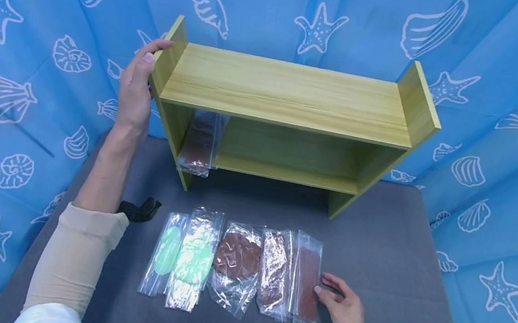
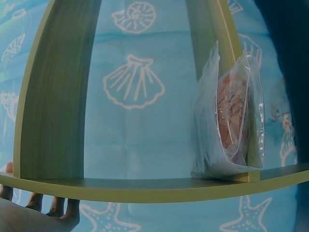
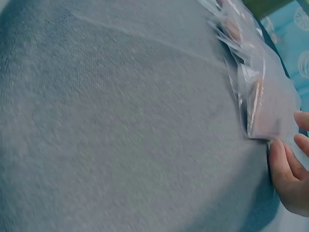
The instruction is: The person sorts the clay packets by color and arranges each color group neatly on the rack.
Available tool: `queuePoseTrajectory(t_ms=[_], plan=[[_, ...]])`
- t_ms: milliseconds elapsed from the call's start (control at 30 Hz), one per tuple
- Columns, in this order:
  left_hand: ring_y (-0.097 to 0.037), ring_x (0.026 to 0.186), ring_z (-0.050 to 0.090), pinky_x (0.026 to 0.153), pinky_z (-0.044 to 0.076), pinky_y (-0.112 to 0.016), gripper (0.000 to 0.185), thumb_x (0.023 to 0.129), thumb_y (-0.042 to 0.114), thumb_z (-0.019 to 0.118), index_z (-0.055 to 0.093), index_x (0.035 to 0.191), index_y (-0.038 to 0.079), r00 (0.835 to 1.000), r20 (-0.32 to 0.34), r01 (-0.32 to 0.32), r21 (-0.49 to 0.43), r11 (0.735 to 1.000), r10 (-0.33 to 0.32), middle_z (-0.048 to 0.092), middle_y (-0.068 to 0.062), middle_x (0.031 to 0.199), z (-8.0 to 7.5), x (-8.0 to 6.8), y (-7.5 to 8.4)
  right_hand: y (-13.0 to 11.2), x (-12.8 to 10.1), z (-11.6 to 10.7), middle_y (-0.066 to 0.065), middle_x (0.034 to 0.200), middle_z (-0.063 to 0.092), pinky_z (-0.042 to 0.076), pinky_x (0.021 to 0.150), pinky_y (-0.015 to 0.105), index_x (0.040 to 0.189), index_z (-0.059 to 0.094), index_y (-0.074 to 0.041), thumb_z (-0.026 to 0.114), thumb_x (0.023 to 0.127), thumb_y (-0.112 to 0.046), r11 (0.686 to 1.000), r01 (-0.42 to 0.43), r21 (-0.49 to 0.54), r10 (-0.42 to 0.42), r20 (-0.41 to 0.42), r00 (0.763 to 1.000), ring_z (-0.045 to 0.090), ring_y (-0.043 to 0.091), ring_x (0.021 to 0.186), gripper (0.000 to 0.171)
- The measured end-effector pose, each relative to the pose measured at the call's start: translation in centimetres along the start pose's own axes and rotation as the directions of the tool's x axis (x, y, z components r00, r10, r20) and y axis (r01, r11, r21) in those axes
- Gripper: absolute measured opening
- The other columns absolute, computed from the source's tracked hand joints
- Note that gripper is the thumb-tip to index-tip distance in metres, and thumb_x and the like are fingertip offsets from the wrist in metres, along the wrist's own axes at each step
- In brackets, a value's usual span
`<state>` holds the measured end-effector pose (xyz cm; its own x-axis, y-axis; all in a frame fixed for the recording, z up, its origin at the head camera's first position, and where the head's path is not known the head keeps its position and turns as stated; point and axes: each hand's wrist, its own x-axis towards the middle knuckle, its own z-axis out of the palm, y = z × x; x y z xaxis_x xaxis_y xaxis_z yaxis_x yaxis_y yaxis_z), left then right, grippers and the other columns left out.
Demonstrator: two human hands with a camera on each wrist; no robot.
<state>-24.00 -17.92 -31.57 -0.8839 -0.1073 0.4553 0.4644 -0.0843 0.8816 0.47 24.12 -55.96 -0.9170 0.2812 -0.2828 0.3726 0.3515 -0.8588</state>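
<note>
My left hand (image 1: 137,87) grips the left side panel of a pale wooden shelf (image 1: 291,92) near its top. In the left wrist view, the fingers (image 2: 57,207) lie along the panel's outer face. My right hand (image 1: 342,310) is at the right edge of a clear bag with a flat brown piece (image 1: 308,278), last in a row. In the right wrist view its thumb touches the bag's corner (image 3: 263,130), while the other fingers stand apart from the thumb. Another clear bag with brown contents (image 1: 201,143) stands in the shelf's lower compartment, against the left panel.
Left of the brown piece lie more clear bags: brown strips (image 1: 273,272), a round brown piece (image 1: 236,258), and light green pieces (image 1: 193,259) (image 1: 166,252). A black strap (image 1: 141,210) is by the left forearm. Blue seashell-print curtains (image 1: 317,28) surround the grey table (image 1: 393,252).
</note>
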Motion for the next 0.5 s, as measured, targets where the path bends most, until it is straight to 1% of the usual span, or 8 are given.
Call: queuePoseTrajectory(t_ms=[100, 167, 233, 333, 433, 500], plan=[[-0.019, 0.138, 0.033, 0.108, 0.03, -0.037, 0.04, 0.102, 0.026, 0.039, 0.063, 0.131, 0.011, 1.0, -0.003, -0.004, 0.004, 1.0, 0.004, 0.035, -0.008, 0.155, 0.0, 0.0, 0.0, -0.1, -0.2, 0.5, 0.014, 0.122, 0.068, 0.051, 0.076, 0.017, 0.127, 0.065, -0.006, 0.079, 0.087, -0.02, 0.994, 0.03, -0.105, -0.033, -0.027, 0.999, 0.069, 0.004, 0.089, 0.044], [-0.019, 0.139, 0.033, 0.109, 0.029, -0.035, 0.041, 0.102, 0.026, 0.039, 0.063, 0.131, 0.01, 1.0, -0.005, -0.006, 0.008, 1.0, 0.006, 0.036, -0.009, 0.155, 0.1, -0.1, 0.0, -0.2, -0.4, 0.9, 0.013, 0.121, 0.067, 0.051, 0.075, 0.019, 0.127, 0.066, -0.008, 0.081, 0.085, -0.027, 0.983, 0.045, -0.179, -0.054, -0.047, 0.997, 0.07, 0.011, 0.092, 0.048], [-0.019, 0.139, 0.033, 0.11, 0.028, -0.033, 0.041, 0.102, 0.026, 0.039, 0.063, 0.131, 0.01, 1.0, -0.005, -0.006, 0.009, 1.0, 0.006, 0.036, -0.009, 0.154, 0.1, -0.1, 0.1, -0.2, -0.5, 1.2, 0.013, 0.121, 0.066, 0.053, 0.076, 0.023, 0.128, 0.065, -0.01, 0.083, 0.082, -0.031, 0.969, 0.062, -0.239, -0.076, -0.051, 0.996, 0.07, 0.018, 0.096, 0.053], [-0.02, 0.138, 0.034, 0.109, 0.028, -0.032, 0.041, 0.102, 0.026, 0.039, 0.063, 0.131, 0.011, 1.0, -0.005, -0.007, 0.015, 1.0, 0.007, 0.038, -0.008, 0.153, 0.1, 0.0, 0.1, -0.4, -0.7, 1.8, 0.018, 0.12, 0.061, 0.056, 0.077, 0.034, 0.131, 0.063, -0.009, 0.086, 0.078, -0.033, 0.945, 0.103, -0.311, -0.122, -0.04, 0.992, 0.069, 0.027, 0.097, 0.062], [-0.022, 0.135, 0.035, 0.108, 0.029, -0.033, 0.04, 0.102, 0.026, 0.039, 0.063, 0.131, 0.012, 1.0, -0.003, -0.009, 0.013, 1.0, 0.01, 0.04, -0.007, 0.151, 0.1, 0.1, 0.0, -0.4, -0.7, 2.2, 0.021, 0.12, 0.057, 0.056, 0.077, 0.043, 0.135, 0.059, -0.009, 0.088, 0.076, -0.03, 0.919, 0.13, -0.373, -0.152, -0.028, 0.988, 0.069, 0.03, 0.095, 0.069], [-0.021, 0.135, 0.036, 0.108, 0.029, -0.031, 0.041, 0.102, 0.026, 0.039, 0.063, 0.131, 0.012, 1.0, -0.005, -0.012, 0.021, 1.0, 0.012, 0.04, -0.006, 0.151, 0.1, 0.1, 0.0, -0.5, -0.7, 2.4, 0.022, 0.12, 0.055, 0.055, 0.075, 0.045, 0.137, 0.057, -0.008, 0.088, 0.076, -0.029, 0.902, 0.139, -0.408, -0.164, -0.027, 0.986, 0.069, 0.031, 0.093, 0.072]])
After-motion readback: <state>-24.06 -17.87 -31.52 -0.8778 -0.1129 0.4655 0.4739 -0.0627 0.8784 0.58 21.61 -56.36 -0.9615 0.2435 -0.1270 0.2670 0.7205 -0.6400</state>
